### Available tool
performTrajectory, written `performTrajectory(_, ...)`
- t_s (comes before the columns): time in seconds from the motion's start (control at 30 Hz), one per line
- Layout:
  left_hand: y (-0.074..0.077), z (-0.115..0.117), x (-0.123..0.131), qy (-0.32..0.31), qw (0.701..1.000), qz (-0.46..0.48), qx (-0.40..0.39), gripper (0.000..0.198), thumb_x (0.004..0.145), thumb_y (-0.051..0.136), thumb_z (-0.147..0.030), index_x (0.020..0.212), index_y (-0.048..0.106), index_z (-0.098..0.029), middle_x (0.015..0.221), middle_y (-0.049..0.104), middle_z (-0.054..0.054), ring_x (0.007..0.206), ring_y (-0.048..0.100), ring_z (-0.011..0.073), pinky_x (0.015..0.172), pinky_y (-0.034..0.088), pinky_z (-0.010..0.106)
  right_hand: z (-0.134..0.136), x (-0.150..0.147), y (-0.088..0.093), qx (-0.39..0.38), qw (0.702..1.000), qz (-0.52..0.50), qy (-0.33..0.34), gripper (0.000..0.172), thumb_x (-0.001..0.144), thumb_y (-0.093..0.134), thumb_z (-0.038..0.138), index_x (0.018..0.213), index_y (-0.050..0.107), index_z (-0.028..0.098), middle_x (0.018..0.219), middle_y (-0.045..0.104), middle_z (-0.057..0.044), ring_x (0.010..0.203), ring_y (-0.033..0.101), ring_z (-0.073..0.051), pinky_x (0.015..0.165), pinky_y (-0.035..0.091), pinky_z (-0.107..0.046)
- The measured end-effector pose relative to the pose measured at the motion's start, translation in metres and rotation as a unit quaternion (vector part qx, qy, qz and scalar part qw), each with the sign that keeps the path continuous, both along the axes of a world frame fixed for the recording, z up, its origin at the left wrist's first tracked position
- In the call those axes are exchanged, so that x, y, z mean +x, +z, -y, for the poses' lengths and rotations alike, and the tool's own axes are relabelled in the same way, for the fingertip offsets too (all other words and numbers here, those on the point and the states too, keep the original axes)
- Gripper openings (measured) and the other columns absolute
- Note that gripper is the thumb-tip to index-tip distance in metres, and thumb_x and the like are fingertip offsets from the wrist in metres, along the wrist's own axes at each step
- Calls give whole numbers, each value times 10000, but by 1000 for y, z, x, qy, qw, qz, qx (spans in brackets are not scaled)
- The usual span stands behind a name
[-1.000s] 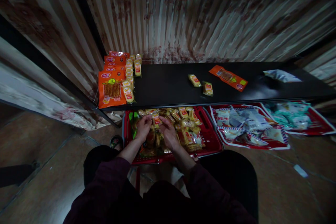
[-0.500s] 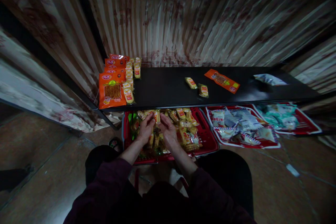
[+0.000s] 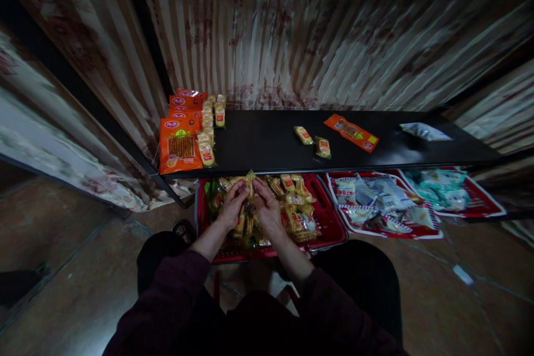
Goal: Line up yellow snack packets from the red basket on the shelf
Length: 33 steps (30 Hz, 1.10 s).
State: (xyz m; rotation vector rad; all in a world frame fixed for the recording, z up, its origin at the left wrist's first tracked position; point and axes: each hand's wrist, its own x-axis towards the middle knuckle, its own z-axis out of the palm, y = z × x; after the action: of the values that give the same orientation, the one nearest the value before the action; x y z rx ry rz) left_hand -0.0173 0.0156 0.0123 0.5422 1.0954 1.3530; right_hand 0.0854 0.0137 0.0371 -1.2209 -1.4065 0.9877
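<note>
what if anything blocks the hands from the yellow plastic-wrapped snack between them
Nothing visible: the left hand and right hand hold the yellow plastic-wrapped snack between them, above the red rectangular plastic basket.

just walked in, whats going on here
A person's left hand and right hand hold a small yellow pack between them, over a red basket of similar packs. On the black shelf, orange packets and more yellow packs are lined up at the left; two loose yellow packs, one orange packet and a pale packet lie farther right. Two other baskets hold packets.
</note>
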Motion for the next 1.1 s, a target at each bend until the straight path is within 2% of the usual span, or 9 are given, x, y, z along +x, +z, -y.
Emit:
performTrajectory(0.33, 9, -1, -2, 22, 989, 139, -40, 403, 558, 812, -296, 918, 677, -172, 1016, 655, 41, 963, 579, 150, 885, 419, 263, -5, -1, -2, 62, 996, 58, 5, 349, 801, 483, 200, 1098, 666, 217, 1283, 576, -82, 1200, 520, -218, 1058, 371, -452)
performTrajectory(0.47, 13, -1, -5, 20, 983, 174, -55, 354, 583, 794, -241, 908, 676, -167, 949, 657, 25, 855, 583, 127, 757, 452, 231, -6, -2, -3, 83, 994, 65, 2, 364, 791, 459, 163, 1085, 667, 220, 1259, 592, -74, 1185, 533, -206, 1052, 385, -444)
performTrajectory(0.67, 18, -3, -9, 5, 975, 208, -77, 296, 655, 722, -179, 942, 652, -172, 975, 661, 37, 803, 605, 125, 593, 471, 187, -6, -3, 0, 90, 993, 70, 3, 427, 777, 409, 121, 1127, 643, 196, 1284, 573, -94, 1203, 525, -204, 1052, 392, -439)
performTrajectory(0.77, 18, -4, -10, 6, 973, 217, -78, 273, 666, 708, -156, 931, 645, -169, 930, 669, 32, 778, 613, 118, 623, 488, 192, -6, -2, 1, 90, 993, 83, 5, 426, 781, 404, 118, 1127, 641, 191, 1275, 581, -94, 1210, 520, -203, 1054, 392, -439)
performTrajectory(0.93, 11, -7, -10, -5, 963, 267, -39, 232, 683, 698, -147, 908, 642, -165, 937, 681, 35, 871, 636, 146, 813, 510, 272, -8, -3, 7, 108, 986, 122, 19, 428, 792, 404, 114, 1154, 620, 193, 1280, 581, -90, 1205, 525, -195, 1055, 398, -436)
performTrajectory(1.1, 9, -16, -10, 6, 955, 295, -14, 194, 681, 691, -139, 871, 655, -160, 937, 693, 38, 902, 640, 158, 838, 498, 276, -12, -5, 17, 135, 971, 194, 32, 445, 803, 422, 124, 1212, 587, 188, 1297, 571, -91, 1227, 504, -208, 1064, 392, -439)
